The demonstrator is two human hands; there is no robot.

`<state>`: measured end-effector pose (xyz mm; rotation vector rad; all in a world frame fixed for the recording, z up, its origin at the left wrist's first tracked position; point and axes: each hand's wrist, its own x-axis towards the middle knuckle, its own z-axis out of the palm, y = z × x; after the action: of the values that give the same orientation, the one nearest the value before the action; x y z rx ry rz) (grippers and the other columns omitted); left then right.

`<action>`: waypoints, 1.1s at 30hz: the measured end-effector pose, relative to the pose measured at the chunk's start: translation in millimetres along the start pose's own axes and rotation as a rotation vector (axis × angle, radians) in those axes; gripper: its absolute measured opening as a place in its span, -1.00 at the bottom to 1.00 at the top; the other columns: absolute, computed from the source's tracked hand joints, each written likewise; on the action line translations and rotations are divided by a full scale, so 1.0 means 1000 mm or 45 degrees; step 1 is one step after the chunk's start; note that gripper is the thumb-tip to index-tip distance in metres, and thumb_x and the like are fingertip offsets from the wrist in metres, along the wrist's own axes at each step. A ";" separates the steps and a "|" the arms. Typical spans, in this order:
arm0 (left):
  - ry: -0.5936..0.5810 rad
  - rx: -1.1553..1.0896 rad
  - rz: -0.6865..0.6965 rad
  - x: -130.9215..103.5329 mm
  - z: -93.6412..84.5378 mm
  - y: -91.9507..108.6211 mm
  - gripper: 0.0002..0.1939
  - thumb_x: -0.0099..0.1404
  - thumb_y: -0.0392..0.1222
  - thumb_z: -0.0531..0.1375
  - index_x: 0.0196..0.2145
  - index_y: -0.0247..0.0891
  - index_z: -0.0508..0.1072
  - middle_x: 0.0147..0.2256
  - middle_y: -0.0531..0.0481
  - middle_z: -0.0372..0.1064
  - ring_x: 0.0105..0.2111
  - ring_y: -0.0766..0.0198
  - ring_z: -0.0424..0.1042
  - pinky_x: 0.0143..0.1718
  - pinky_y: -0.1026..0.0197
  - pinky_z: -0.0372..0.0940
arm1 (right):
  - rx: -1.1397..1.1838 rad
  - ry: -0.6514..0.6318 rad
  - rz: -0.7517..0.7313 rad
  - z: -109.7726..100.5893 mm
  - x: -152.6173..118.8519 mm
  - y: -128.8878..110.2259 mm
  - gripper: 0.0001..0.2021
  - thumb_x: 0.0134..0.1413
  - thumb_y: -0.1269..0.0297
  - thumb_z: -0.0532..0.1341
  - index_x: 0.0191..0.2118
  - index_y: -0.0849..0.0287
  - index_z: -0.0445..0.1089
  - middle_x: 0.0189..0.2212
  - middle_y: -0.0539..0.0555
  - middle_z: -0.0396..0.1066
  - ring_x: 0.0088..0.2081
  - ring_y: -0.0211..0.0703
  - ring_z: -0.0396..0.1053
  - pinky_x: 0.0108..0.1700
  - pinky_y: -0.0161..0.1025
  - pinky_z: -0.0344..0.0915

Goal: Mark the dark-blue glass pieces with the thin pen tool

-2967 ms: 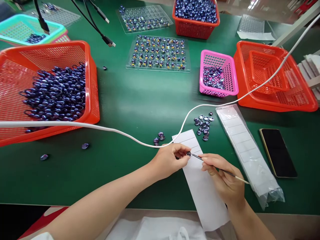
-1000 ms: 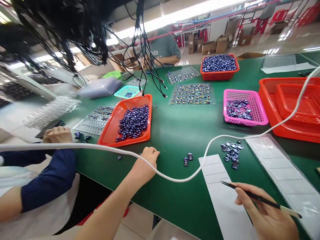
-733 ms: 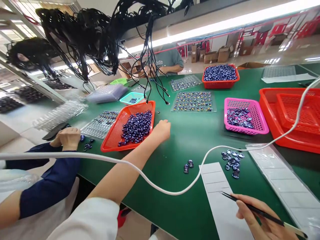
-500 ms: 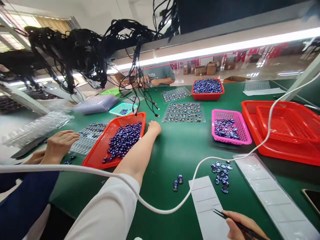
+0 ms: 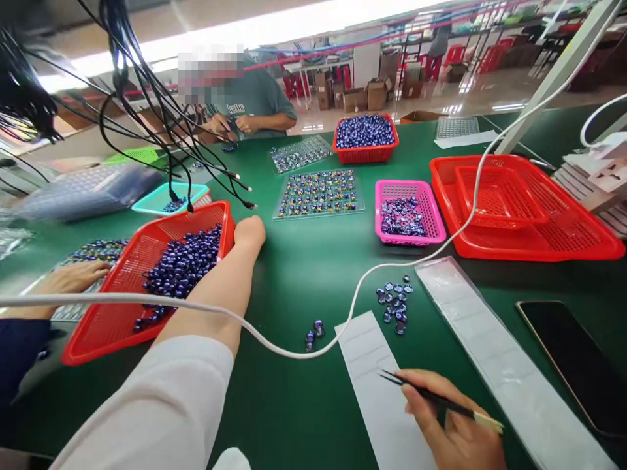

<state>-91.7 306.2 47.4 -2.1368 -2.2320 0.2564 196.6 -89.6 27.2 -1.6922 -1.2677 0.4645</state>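
My left hand (image 5: 251,233) is curled against the right rim of a red basket (image 5: 117,261) heaped with shiny dark-purple bead-like pieces. Its fingers are partly hidden behind that rim. My right hand (image 5: 448,418) holds black tweezers (image 5: 431,395), whose slightly parted tips hover over or touch a white card strip (image 5: 368,349) marked with cross lines; nothing shows between them. Two small purple pieces (image 5: 313,334) lie left of the strip. Several flat, shiny blue-purple discs (image 5: 393,301) are scattered to its right.
A white cable (image 5: 289,352) crosses in front of me. Beyond stand a pink basket (image 5: 431,219), red trays (image 5: 455,241), a filled tray (image 5: 318,194) and another red basket (image 5: 366,153). A phone (image 5: 573,359) lies right. A co-worker's hand (image 5: 73,277) is at left; another person (image 5: 264,98) sits opposite.
My view has turned right and down. My left hand now meets the red basket's rim, where a small gap showed before. The tweezers stay over the white strip.
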 end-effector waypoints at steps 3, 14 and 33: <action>0.133 -0.081 0.037 -0.015 -0.002 0.014 -0.73 0.44 -0.22 0.13 0.02 -0.41 0.41 -0.01 -0.27 0.41 -0.04 0.03 0.44 -0.02 -0.04 0.36 | 0.050 -0.062 0.067 -0.004 0.004 0.007 -0.76 0.23 0.03 0.25 -0.21 0.04 0.59 -0.45 0.02 0.56 -0.51 -0.18 0.51 -0.38 -0.34 0.48; 0.446 -0.789 0.803 -0.223 0.030 0.032 -0.76 0.43 -0.29 0.01 -0.12 -0.30 0.46 -0.19 -0.13 0.54 -0.17 0.14 0.51 -0.07 0.16 0.38 | 0.269 -0.235 0.313 -0.020 0.010 0.002 -0.72 0.18 0.03 0.31 -0.12 0.11 0.49 -0.37 0.07 0.55 -0.40 -0.15 0.50 -0.30 -0.27 0.48; 0.237 -0.650 1.363 -0.309 0.070 0.084 -0.65 0.34 -0.38 0.08 0.05 -0.32 0.44 -0.30 -0.14 0.40 -0.30 0.08 0.37 -0.32 0.06 0.38 | 0.227 -0.337 0.412 0.006 0.021 0.026 -0.69 0.18 -0.01 0.30 -0.18 0.15 0.46 -0.47 0.03 0.48 -0.43 -0.15 0.46 -0.31 -0.27 0.38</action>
<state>-3.5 -4.8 -8.2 -3.2299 -0.9077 -0.5297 214.5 -69.1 7.4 -1.7273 -1.0979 0.9927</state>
